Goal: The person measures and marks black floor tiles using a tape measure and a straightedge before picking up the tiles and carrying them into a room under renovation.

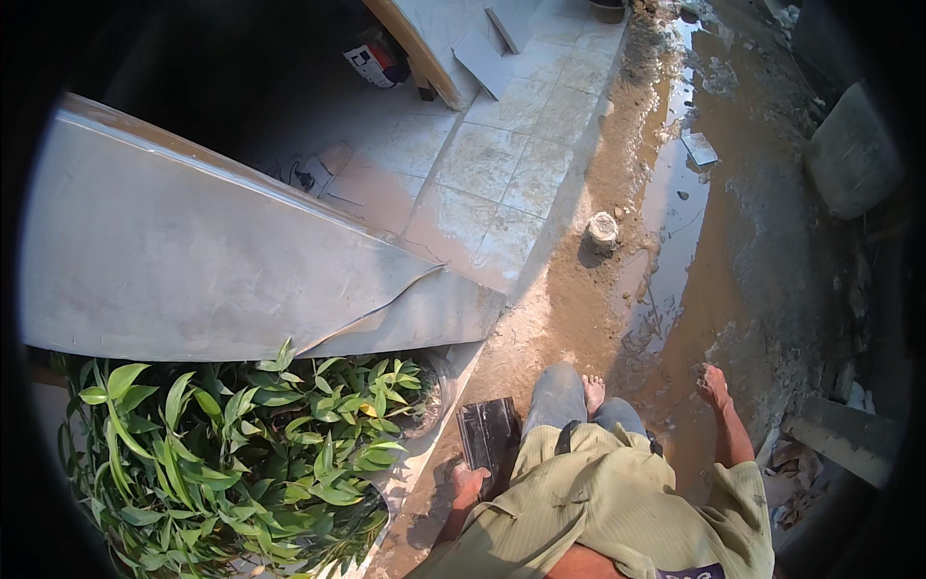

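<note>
My left hand is closed on the near end of a black case, flat and rectangular, which hangs beside my left leg. Its far side and the exact grip are hidden. Out to my right, over wet mud, my right hand has its fingers curled in, and I see nothing in it. One bare foot shows between my grey trouser legs on the muddy path.
Leafy green plants and a grey slanting panel border my left. Ahead are a tiled floor, a short round stub standing in the mud and a long puddle. A concrete block lies at the right.
</note>
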`<state>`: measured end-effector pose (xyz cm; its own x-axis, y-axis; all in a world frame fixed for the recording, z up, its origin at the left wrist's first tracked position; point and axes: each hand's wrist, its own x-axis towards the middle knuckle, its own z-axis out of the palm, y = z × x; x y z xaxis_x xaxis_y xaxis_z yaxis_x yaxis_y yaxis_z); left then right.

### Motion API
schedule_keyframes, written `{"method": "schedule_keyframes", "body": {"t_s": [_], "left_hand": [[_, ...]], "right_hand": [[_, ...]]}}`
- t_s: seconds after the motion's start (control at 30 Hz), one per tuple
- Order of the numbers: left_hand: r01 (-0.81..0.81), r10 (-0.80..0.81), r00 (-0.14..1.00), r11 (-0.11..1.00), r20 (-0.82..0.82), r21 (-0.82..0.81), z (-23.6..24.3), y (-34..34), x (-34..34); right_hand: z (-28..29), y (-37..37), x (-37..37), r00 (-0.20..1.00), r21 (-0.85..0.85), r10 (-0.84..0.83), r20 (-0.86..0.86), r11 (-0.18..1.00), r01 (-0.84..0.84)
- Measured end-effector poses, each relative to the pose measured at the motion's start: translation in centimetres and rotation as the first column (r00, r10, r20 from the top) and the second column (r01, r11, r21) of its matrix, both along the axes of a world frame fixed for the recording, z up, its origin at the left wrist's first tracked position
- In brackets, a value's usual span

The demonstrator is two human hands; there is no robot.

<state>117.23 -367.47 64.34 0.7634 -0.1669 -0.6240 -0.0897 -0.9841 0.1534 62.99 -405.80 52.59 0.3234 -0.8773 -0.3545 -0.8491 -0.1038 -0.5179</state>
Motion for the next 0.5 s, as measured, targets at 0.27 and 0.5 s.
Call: {"method": "schedule_keyframes", "body": {"t_s": [0.27,0.5], "left_hand": [[-0.159,0.078,0.966,0.93,-0.245,-0.331,-1.1,-14.8,2.0],[-0.434,0.282,0.891,0.761,-0.356,-0.483,-6.7,-20.8,3.3]], "right_hand": [[5.9,-25.5,17.6,0.991,-0.068,0.124,0.047,0.99,-0.12],[-3.9,-36.9,21.9,0.963,0.103,0.26,0.071,0.958,-0.266]]}}
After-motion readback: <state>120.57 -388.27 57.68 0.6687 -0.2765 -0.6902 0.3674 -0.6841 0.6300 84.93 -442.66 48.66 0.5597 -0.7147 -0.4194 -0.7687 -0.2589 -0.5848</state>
